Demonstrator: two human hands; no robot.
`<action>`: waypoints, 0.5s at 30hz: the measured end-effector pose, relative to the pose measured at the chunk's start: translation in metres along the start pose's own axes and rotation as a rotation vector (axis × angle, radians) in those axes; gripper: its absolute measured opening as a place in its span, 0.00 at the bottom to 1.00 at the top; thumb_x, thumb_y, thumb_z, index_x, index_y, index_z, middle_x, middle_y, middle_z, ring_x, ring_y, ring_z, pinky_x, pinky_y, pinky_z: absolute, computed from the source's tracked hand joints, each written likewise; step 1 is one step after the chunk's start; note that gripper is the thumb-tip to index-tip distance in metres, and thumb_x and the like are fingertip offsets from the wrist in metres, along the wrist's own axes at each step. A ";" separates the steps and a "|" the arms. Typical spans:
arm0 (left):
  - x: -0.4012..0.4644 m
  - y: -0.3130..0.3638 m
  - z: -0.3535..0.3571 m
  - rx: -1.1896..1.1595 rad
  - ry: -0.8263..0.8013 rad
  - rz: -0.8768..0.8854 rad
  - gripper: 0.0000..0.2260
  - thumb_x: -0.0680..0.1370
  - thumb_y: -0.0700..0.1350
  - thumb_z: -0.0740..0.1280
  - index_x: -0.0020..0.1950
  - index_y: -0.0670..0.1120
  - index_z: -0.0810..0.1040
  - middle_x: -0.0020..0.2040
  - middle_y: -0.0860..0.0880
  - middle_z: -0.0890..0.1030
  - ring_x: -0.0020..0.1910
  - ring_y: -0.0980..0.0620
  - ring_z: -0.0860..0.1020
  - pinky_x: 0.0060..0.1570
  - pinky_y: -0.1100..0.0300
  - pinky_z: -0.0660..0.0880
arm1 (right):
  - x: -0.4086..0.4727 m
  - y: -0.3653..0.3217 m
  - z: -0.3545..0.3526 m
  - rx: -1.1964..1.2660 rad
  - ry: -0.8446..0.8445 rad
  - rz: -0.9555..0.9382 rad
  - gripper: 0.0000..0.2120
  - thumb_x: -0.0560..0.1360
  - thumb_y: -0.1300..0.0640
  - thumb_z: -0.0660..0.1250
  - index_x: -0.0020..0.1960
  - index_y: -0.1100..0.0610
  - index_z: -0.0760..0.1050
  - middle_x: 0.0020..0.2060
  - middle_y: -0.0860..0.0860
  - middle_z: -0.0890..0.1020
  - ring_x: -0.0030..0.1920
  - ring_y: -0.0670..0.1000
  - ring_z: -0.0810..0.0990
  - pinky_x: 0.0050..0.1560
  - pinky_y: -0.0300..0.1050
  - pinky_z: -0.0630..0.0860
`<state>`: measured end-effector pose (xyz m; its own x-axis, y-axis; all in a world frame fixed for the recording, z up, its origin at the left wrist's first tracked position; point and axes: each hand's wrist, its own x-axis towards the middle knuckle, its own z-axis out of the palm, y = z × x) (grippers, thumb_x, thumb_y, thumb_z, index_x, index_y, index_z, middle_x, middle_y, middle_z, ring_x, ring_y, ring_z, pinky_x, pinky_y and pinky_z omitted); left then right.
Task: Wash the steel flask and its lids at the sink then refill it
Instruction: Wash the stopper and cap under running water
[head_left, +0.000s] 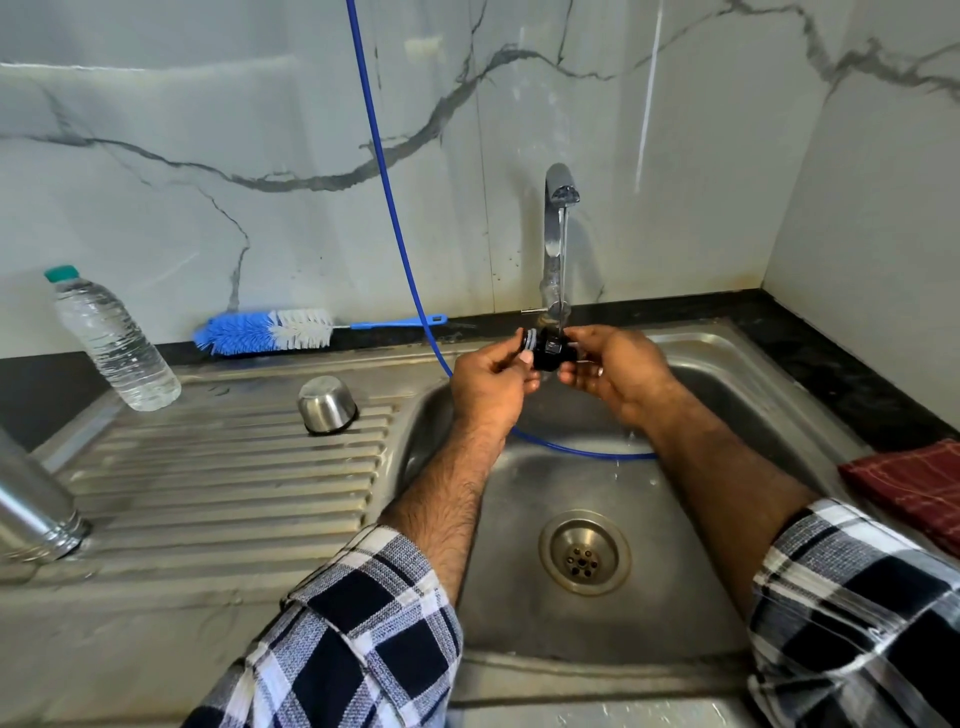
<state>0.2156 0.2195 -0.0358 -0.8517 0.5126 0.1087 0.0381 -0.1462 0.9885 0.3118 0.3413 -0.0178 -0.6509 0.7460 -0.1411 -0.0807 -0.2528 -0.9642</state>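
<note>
A black inner lid (551, 350) of the flask is held under the running tap (558, 208), over the sink basin (727, 395). My left hand (491, 382) pinches its left end and my right hand (615, 371) grips its right side. Water streams down onto the lid. The steel flask (31, 512) stands at the far left edge of the draining board, partly cut off by the frame. A steel cup lid (327, 405) sits upside down on the draining board (218, 467).
A plastic water bottle (111, 340) with a green cap leans at the back left. A blue and white bottle brush (270, 332) lies along the wall. A blue hose (400, 234) hangs down into the basin. A red checked cloth (914, 483) lies on the right counter.
</note>
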 end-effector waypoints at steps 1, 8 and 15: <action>0.000 0.000 -0.001 0.024 0.025 0.013 0.15 0.79 0.32 0.74 0.65 0.43 0.85 0.52 0.49 0.88 0.45 0.49 0.87 0.46 0.55 0.86 | 0.000 0.000 -0.001 0.022 -0.028 0.014 0.07 0.83 0.60 0.67 0.58 0.60 0.82 0.52 0.60 0.86 0.43 0.53 0.84 0.46 0.48 0.83; -0.006 0.006 -0.004 0.029 -0.053 -0.009 0.15 0.76 0.34 0.78 0.56 0.44 0.77 0.49 0.42 0.85 0.46 0.44 0.88 0.46 0.50 0.87 | 0.001 -0.001 -0.006 -0.062 -0.001 -0.086 0.16 0.69 0.53 0.82 0.52 0.58 0.85 0.49 0.56 0.89 0.47 0.52 0.85 0.48 0.45 0.82; -0.009 0.000 0.000 0.209 -0.177 0.005 0.15 0.72 0.39 0.82 0.54 0.51 0.84 0.45 0.51 0.88 0.45 0.51 0.87 0.48 0.50 0.87 | -0.005 -0.005 -0.008 -0.095 -0.003 -0.163 0.10 0.77 0.48 0.76 0.51 0.56 0.87 0.48 0.53 0.90 0.52 0.54 0.88 0.53 0.51 0.84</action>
<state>0.2230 0.2146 -0.0368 -0.7476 0.6546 0.1120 0.1646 0.0192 0.9862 0.3215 0.3439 -0.0140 -0.6371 0.7706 0.0196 -0.1142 -0.0693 -0.9910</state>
